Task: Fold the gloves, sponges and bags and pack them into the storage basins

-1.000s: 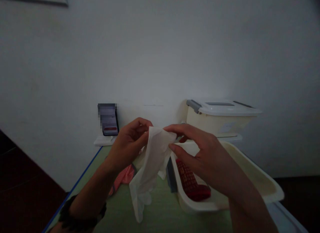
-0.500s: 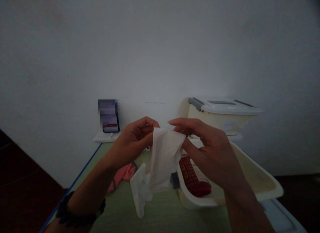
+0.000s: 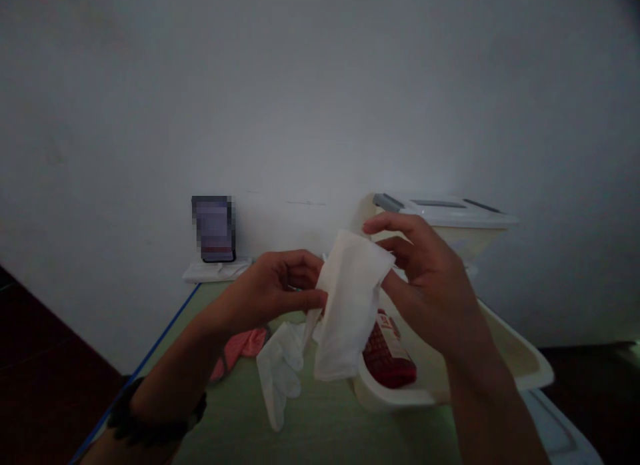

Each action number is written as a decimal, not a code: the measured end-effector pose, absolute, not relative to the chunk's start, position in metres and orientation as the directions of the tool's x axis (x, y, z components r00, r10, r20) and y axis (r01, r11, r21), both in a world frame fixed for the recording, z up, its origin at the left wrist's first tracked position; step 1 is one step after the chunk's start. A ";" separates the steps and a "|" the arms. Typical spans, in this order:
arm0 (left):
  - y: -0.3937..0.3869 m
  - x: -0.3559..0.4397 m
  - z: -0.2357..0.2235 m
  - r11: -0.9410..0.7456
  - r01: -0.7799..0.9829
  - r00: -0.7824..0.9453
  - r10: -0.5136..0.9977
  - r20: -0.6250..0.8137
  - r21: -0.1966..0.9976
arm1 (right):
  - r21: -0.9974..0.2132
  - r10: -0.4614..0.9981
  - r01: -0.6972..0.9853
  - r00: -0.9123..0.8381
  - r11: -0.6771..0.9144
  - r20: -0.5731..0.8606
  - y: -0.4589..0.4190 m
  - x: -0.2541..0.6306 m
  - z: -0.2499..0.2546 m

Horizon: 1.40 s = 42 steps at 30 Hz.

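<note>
A thin white folded piece (image 3: 347,312), soft like a glove or tissue, hangs upright between my hands; its exact kind I cannot make out. My left hand (image 3: 287,282) is closed on its left edge, the thumb in front. On the upper right corner, my right hand (image 3: 425,278) grips with thumb and curled fingers, while the index finger arches free above. Below my left hand, a white glove (image 3: 277,375) with limp fingers lies on the green table (image 3: 240,425). A coral-pink cloth item (image 3: 243,348) with a grey edge lies partly behind my left forearm.
To the right stands a cream tub (image 3: 400,397) with a red packet (image 3: 393,365) in it. A lidded storage box (image 3: 445,215) is behind, against the wall. A phone (image 3: 217,232) stands upright at the back left on a white strip (image 3: 215,270).
The white folded piece has moved right and a little up, tilting. My right hand has risen with it, and my left thumb now lies across its near side.
</note>
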<state>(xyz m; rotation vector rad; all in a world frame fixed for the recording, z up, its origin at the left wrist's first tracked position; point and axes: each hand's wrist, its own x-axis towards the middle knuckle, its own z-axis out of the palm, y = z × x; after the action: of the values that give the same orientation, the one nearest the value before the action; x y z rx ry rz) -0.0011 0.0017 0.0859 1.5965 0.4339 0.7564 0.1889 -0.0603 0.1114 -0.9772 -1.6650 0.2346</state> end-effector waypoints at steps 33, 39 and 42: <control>-0.013 0.013 0.092 -0.331 -0.173 0.666 0.654 0.357 0.928 | -0.609 0.697 0.443 -0.052 0.658 0.715 -0.058 0.186 0.114; -0.015 0.011 0.095 -0.268 -0.139 0.651 0.701 0.292 0.953 | -0.525 0.656 0.582 -0.021 0.621 0.754 -0.058 0.182 0.114; -0.014 0.012 0.095 -0.281 -0.155 0.613 0.724 0.315 0.947 | -0.507 0.671 0.612 -0.054 0.607 0.739 -0.058 0.184 0.114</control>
<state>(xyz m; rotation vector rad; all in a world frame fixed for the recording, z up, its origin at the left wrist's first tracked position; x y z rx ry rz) 0.0122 -0.0141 0.0948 1.6446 0.4788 0.9171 0.1842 -0.0583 0.1145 -1.0573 -1.7347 0.0675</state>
